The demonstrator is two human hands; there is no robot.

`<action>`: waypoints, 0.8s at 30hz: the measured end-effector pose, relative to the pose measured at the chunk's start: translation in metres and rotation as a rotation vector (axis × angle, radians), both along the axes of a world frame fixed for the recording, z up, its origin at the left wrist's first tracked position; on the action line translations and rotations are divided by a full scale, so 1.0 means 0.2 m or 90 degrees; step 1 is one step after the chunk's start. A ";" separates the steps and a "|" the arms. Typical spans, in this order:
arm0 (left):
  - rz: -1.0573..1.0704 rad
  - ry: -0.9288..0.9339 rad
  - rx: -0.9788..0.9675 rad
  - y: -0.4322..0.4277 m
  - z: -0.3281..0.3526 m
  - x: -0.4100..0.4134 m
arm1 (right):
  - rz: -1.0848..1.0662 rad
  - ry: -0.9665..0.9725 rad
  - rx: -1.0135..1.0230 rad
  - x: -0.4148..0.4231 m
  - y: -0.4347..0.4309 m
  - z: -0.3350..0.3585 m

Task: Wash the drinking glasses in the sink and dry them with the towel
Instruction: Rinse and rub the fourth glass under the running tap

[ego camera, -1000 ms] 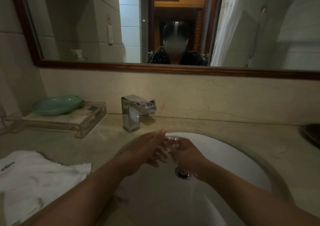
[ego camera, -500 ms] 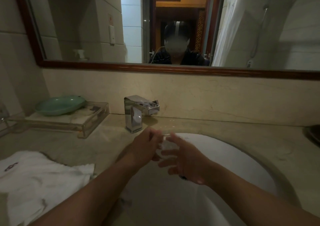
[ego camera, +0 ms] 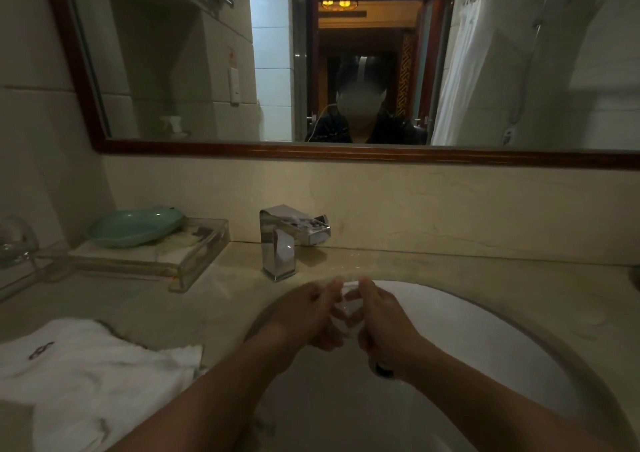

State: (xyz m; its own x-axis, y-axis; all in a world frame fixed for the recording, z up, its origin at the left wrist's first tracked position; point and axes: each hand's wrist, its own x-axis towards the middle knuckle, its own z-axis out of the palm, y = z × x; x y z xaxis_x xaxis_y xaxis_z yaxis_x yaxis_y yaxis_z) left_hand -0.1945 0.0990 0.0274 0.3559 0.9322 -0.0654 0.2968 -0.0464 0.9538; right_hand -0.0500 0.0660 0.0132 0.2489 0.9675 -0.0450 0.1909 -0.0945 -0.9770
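Over sink (ego camera: 485,334), hands hiding blurred glass (ego camera: 346,308)

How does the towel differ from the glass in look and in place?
The towel is white and opaque; the glass is clear. The towel lies on the counter, untouched; the glass is held between the left hand and the right hand over the sink.

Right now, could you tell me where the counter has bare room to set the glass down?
The widest bare stretch is the counter right of the faucet, between the backsplash and the sink rim. A narrower strip lies between the clear tray and the towel. The left side is crowded: tray with green dish, towel.
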 end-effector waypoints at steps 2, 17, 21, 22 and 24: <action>-0.072 -0.116 -0.111 0.00 0.03 -0.03 | 0.021 -0.041 0.025 0.07 0.04 0.05; -0.069 -0.140 -0.260 0.02 0.03 -0.06 | 0.120 -0.340 0.085 0.08 0.51 0.32; -0.001 -0.183 -0.267 0.07 -0.02 -0.03 | 0.076 -0.260 0.138 -0.02 0.59 0.27; 0.015 -0.196 -0.264 0.08 -0.02 -0.02 | 0.062 -0.249 0.160 -0.05 0.59 0.28; 0.040 -0.217 -0.250 0.09 -0.03 -0.01 | 0.042 -0.281 0.207 -0.08 0.59 0.28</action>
